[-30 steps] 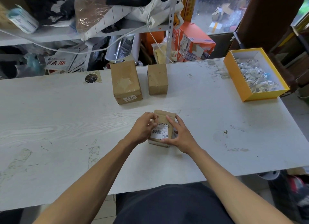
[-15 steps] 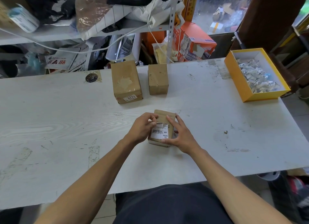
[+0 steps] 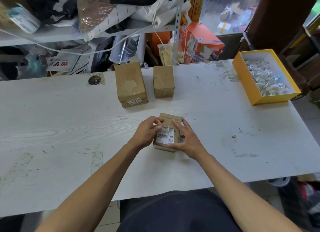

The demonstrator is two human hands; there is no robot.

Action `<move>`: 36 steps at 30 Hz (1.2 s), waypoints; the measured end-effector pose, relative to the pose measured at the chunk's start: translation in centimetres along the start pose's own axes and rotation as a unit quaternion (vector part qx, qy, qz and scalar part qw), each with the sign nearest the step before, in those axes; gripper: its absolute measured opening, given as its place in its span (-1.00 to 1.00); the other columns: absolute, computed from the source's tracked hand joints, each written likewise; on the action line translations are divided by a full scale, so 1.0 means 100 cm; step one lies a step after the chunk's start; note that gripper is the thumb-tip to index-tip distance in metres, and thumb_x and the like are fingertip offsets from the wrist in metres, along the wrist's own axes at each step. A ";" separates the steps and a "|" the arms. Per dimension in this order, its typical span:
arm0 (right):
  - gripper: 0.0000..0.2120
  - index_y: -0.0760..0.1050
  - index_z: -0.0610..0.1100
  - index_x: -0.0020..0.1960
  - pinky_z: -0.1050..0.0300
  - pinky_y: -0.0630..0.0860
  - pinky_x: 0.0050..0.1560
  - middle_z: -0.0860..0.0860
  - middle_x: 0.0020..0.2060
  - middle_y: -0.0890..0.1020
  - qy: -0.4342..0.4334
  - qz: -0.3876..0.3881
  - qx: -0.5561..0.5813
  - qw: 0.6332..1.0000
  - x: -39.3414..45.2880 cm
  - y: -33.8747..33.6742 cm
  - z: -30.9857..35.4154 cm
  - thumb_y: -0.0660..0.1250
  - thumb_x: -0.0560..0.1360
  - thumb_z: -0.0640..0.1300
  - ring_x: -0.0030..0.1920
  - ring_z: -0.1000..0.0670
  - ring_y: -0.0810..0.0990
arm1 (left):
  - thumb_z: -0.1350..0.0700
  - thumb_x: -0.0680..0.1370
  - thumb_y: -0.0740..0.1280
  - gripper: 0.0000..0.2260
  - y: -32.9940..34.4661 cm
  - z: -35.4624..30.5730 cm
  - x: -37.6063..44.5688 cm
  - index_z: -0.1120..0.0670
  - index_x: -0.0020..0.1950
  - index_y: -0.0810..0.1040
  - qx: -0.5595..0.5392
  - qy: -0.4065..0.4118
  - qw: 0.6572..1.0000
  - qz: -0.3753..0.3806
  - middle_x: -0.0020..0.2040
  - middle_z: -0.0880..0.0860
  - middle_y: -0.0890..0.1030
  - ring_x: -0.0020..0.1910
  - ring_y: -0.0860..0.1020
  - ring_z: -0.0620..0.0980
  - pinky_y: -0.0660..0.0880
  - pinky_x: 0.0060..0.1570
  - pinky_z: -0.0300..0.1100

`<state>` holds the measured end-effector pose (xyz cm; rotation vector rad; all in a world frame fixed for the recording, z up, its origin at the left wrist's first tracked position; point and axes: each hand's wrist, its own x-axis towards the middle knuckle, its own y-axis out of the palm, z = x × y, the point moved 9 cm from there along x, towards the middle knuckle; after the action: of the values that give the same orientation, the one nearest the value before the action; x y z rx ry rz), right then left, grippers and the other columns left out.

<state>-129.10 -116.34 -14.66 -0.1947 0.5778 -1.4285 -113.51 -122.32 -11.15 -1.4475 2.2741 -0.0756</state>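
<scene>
The small cardboard box [image 3: 170,120] lies flat on the white table [image 3: 69,119], near its front edge and straight ahead of the person, well apart from the taller carton [image 3: 130,83] and the second carton [image 3: 163,81] standing further back. The left hand [image 3: 147,133] has its fingers curled at the upper left corner of the white shipping label [image 3: 163,138], apparently pinching a lifted, wrinkled edge of it. The right hand [image 3: 187,141] rests over the box's right side with fingers spread and nearly straight, thumb at the near corner, pressing the box down rather than gripping it. The box looks light and fairly stiff, though its near edge appears a little crushed, so it would likely slide unless pinned. The best hold is probably across the two long sides. The label seems thin and prone to tearing, and is best taken at the loosened corner and drawn back low. The left fingertips hide the exact pinch point, the small print on the label is unreadable, and the box's contents cannot be seen. The crumpled silvery pieces in the yellow tray [image 3: 273,100] at the far right are hard to identify.
</scene>
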 end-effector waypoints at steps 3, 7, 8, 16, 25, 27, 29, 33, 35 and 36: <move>-0.05 0.18 0.22 0.52 -0.09 0.32 0.45 0.13 0.57 -0.04 0.000 0.000 0.005 1.000 0.000 0.000 -0.001 0.61 0.27 0.08 0.51 0.00 0.23 | 0.30 0.60 0.27 -0.77 0.000 0.000 0.000 0.03 -0.20 0.46 0.002 0.002 1.000 0.000 0.26 0.02 0.55 0.17 0.56 0.06 0.56 0.07 -0.03; -0.05 0.18 0.20 0.53 -0.08 0.31 0.46 0.13 0.58 -0.04 -0.002 0.000 0.007 1.000 0.000 0.001 -0.001 0.61 0.26 0.08 0.53 0.04 0.17 | 0.30 0.59 0.27 -0.77 0.000 0.001 0.000 0.03 -0.21 0.46 0.004 0.001 1.000 -0.001 0.25 0.01 0.55 0.17 0.55 0.05 0.55 0.09 0.00; -0.04 0.18 0.20 0.53 -0.09 0.32 0.45 0.13 0.57 -0.04 -0.002 0.001 0.006 1.000 0.000 0.001 -0.001 0.61 0.26 0.10 0.52 0.03 0.18 | 0.30 0.59 0.27 -0.76 0.000 0.001 0.000 0.03 -0.21 0.46 0.004 0.001 1.000 -0.002 0.25 0.01 0.55 0.18 0.55 0.06 0.55 0.10 0.01; -0.04 0.18 0.23 0.52 -0.12 0.35 0.43 0.17 0.57 -0.02 -0.007 0.000 0.003 1.000 0.002 0.002 -0.004 0.60 0.25 0.13 0.50 -0.02 0.24 | 0.30 0.60 0.26 -0.76 -0.001 0.000 -0.001 0.02 -0.21 0.46 0.016 0.003 1.000 -0.001 0.26 0.02 0.55 0.21 0.54 0.07 0.55 0.13 0.05; -0.04 0.18 0.22 0.52 -0.10 0.34 0.43 0.14 0.57 -0.02 -0.005 -0.002 0.001 1.000 0.002 0.001 -0.004 0.61 0.26 0.10 0.49 -0.03 0.26 | 0.29 0.60 0.26 -0.76 -0.001 0.001 0.001 0.02 -0.21 0.46 0.015 -0.001 1.000 0.001 0.26 0.01 0.55 0.22 0.55 0.09 0.55 0.15 0.10; -0.04 0.18 0.24 0.52 -0.11 0.36 0.42 0.15 0.57 -0.02 -0.009 -0.003 0.000 1.000 0.002 0.001 -0.005 0.60 0.25 0.13 0.49 -0.03 0.26 | 0.29 0.59 0.26 -0.77 -0.001 0.001 0.001 0.02 -0.21 0.46 0.019 -0.002 1.000 0.001 0.26 0.00 0.56 0.21 0.56 0.07 0.56 0.15 0.13; -0.05 0.17 0.26 0.51 -0.11 0.36 0.42 0.15 0.57 -0.01 -0.010 -0.004 0.002 1.000 0.002 0.001 -0.005 0.60 0.25 0.13 0.51 -0.02 0.23 | 0.28 0.59 0.26 -0.77 -0.001 0.000 0.001 0.02 -0.21 0.46 0.023 -0.001 1.000 0.000 0.25 0.00 0.56 0.21 0.56 0.05 0.56 0.15 0.14; -0.05 0.18 0.27 0.50 -0.12 0.36 0.42 0.15 0.57 -0.02 -0.010 -0.004 0.007 1.000 0.003 0.002 -0.006 0.61 0.24 0.13 0.52 -0.01 0.21 | 0.28 0.59 0.26 -0.77 -0.001 0.001 0.001 0.03 -0.21 0.46 0.021 -0.005 1.000 0.002 0.25 -0.01 0.56 0.20 0.56 0.06 0.56 0.15 0.15; -0.04 0.17 0.27 0.50 -0.13 0.36 0.42 0.16 0.57 -0.02 -0.010 -0.003 0.008 1.000 0.003 0.002 -0.006 0.60 0.23 0.15 0.51 -0.02 0.22 | 0.29 0.59 0.26 -0.77 -0.001 0.001 0.000 0.03 -0.21 0.46 0.018 -0.005 1.000 0.003 0.24 -0.01 0.56 0.20 0.56 0.06 0.55 0.16 0.16; -0.04 0.17 0.28 0.50 -0.13 0.36 0.42 0.17 0.57 -0.02 -0.009 -0.003 0.008 1.000 0.004 0.002 -0.007 0.60 0.23 0.16 0.51 -0.02 0.22 | 0.29 0.59 0.26 -0.77 -0.002 0.001 0.000 0.03 -0.21 0.46 0.018 -0.004 1.000 0.004 0.24 -0.01 0.56 0.20 0.56 0.05 0.55 0.17 0.16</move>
<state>-129.22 -116.49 -15.46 -0.1958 0.5513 -1.4348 -113.35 -122.40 -11.17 -1.4184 2.2589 -0.1081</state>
